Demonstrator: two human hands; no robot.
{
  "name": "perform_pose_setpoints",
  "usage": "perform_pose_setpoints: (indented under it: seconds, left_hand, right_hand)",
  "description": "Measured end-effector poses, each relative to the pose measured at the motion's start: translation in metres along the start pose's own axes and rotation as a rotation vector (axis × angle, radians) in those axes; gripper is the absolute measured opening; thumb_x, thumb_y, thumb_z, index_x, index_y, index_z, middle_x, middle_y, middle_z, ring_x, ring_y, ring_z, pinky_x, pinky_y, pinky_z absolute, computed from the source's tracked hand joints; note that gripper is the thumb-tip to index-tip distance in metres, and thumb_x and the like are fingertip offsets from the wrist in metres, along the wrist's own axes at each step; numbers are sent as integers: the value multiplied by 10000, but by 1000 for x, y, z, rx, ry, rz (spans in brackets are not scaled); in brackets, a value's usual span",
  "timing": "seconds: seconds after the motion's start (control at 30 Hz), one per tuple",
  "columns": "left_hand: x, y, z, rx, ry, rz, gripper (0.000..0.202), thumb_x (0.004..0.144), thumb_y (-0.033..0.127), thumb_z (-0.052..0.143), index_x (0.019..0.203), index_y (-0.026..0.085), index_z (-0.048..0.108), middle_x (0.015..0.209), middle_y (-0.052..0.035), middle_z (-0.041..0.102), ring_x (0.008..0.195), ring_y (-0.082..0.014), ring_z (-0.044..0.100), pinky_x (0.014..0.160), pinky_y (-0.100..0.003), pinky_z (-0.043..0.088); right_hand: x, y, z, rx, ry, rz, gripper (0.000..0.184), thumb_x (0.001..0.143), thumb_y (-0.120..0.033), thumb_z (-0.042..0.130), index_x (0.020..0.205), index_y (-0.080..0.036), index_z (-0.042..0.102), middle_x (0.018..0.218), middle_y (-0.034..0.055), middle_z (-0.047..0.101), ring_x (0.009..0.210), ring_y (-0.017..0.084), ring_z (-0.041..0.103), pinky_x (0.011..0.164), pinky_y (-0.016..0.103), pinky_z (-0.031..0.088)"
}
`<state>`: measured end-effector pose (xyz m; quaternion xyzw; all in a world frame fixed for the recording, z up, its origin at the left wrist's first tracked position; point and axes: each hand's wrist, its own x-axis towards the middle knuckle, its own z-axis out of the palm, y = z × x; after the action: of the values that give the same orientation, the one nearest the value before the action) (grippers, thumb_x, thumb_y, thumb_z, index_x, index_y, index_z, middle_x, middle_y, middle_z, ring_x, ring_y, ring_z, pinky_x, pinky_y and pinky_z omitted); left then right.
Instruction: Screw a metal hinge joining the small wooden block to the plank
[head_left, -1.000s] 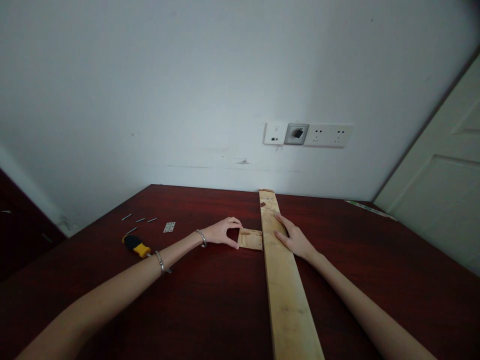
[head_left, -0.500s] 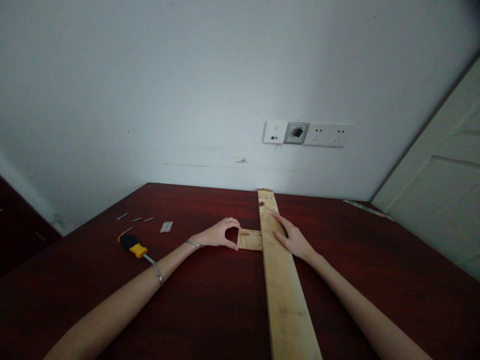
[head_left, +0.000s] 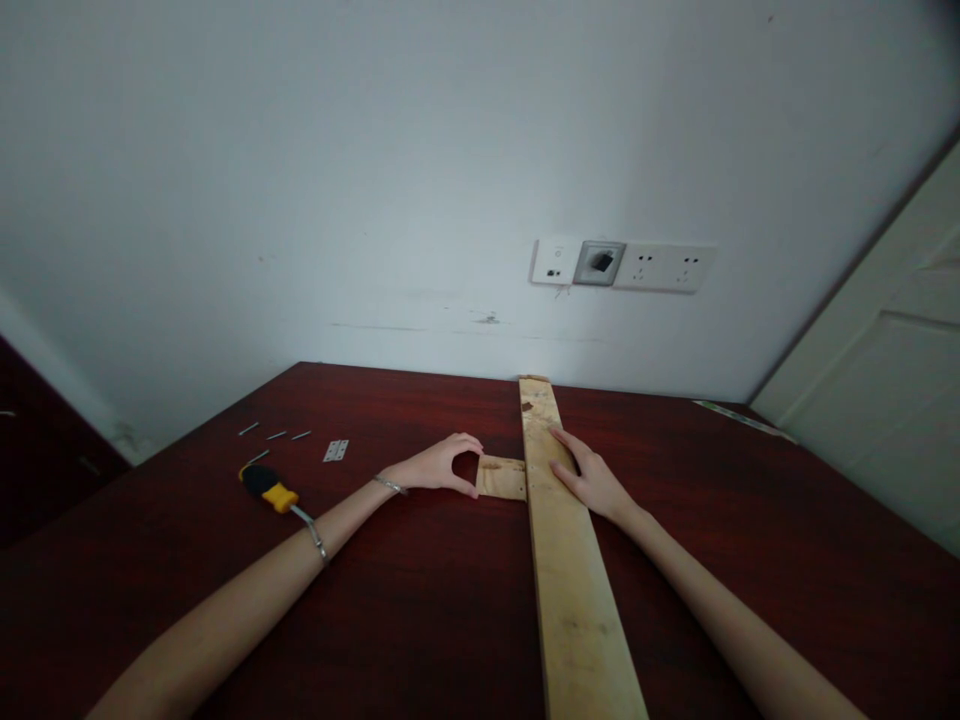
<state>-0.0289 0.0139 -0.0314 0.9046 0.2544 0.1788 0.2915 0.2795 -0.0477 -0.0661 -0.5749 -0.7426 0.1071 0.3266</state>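
On the dark red wood-grained bench, the left hand grips a short pale wooden block by its end corners, against a long pale wooden plank under the spread right hand, where even pressure should best keep both square.

Indoor room, residential or small office in character; which of the two cannot be determined. Evidence noted: painted white wall at far side, marked with scuffs; row of socket plates mounted on it, right of centre; pale panelled door at far right; dark reddish wood-look table standing against the wall
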Motion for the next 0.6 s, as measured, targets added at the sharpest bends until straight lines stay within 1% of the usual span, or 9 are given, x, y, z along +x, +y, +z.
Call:
perform_pose_setpoints:
  seconds: [0.13, 0.3, 0.6]
  left_hand:
    - [0, 1, -1, -6, -7, -8, 606, 619, 384, 834, 1131, 197, 569, 1268, -94, 507, 1211, -248, 455, 1060, -389, 336]
    - [0, 1, -1, -7, -6, -10, 603, 620, 373, 836, 1128, 189, 567, 1271, -97, 508, 1215, -249, 451, 1061, -381, 334]
    - [0, -6, 2, 0, 6, 13, 603, 618, 405, 832, 1120, 196, 571, 1266, -90, 513, 1216, -259, 450, 1061, -392, 330]
  right_hand:
    - [0, -1, 0, 5, 7, 0, 595, 873, -425, 468, 1401, -161, 392, 1443, 134, 449, 1329, 268, 430, 1124, 451, 319]
    - [0, -2, -1, 3, 6, -6, 603, 872, -409, 472, 1401, -132, 390, 1452, 153, 432, 1332, 265, 425, 1127, 442, 317]
    - [0, -2, 0, 25, 21, -4, 595, 852, -398, 490, 1386, -144, 418, 1434, 148, 460, 1310, 278, 451, 1113, 464, 330]
